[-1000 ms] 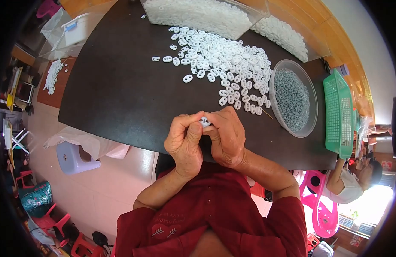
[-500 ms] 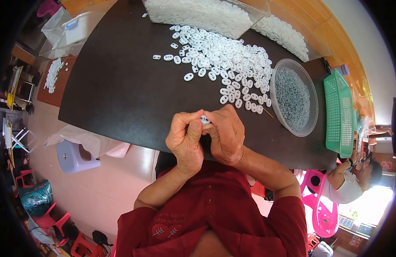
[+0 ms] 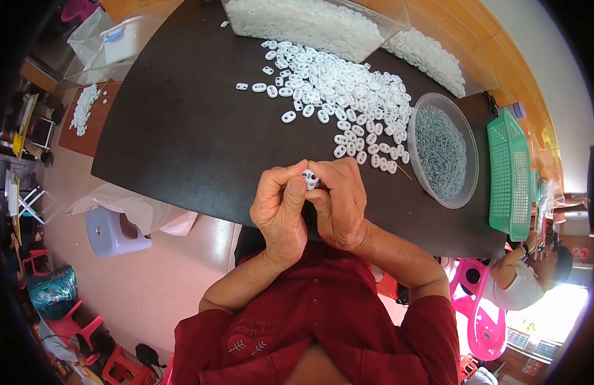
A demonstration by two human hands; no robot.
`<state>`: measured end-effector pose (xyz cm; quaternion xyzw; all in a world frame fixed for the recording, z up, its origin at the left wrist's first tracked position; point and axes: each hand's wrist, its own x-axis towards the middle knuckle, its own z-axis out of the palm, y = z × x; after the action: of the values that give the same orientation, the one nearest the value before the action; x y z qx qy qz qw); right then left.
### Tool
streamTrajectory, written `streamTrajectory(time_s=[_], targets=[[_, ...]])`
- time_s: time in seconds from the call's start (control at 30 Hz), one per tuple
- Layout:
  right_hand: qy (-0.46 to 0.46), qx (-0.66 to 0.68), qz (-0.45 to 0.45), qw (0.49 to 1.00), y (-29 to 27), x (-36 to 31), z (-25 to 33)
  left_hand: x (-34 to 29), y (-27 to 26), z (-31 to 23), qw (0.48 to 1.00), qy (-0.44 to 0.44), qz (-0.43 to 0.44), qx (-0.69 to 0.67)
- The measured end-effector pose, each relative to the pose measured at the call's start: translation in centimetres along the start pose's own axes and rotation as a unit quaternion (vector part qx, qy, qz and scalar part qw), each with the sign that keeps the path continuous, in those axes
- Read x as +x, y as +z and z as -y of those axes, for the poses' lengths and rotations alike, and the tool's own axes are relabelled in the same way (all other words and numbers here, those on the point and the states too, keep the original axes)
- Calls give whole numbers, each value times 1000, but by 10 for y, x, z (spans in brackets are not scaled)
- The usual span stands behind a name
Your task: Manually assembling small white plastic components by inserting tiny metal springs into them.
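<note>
Between my two hands, over the table's near edge, is a small white oval plastic piece with two dark holes (image 3: 310, 179). My left hand (image 3: 279, 208) pinches it from the left with thumb and fingers. From the right, my right hand (image 3: 340, 202) grips the same piece, its fingers curled. Fingertips cover the piece's edges. Beyond my hands a pile of similar white two-holed pieces (image 3: 348, 83) spreads over the dark table (image 3: 181, 122). A round clear tub (image 3: 475, 154) to the right holds many small grey metal screws or pins (image 3: 441, 151).
Clear bins of white pieces (image 3: 310, 25) line the far edge. A green basket (image 3: 509, 173) stands at the right edge, beyond the tub. A thin brown stick (image 3: 405, 172) lies near the tub. A purple stool (image 3: 114, 232) is on the floor at left; another person (image 3: 518, 279) sits at right.
The white piece has turned in my fingers, so its face with two holes shows more fully. Both hands keep their pinch on it. The view has shifted slightly.
</note>
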<state>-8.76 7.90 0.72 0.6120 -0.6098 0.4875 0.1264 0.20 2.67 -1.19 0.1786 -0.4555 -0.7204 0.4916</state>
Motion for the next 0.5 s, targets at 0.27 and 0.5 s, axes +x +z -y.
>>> streamTrajectory(time_s=[0.27,0.5], targets=[[32,25,-24,999,3,-2,-4,0,4,-3,1000,0,-9,1],[27,23,-19,999,2,-3,-6,0,4,-4,1000,-6,-4,-9]])
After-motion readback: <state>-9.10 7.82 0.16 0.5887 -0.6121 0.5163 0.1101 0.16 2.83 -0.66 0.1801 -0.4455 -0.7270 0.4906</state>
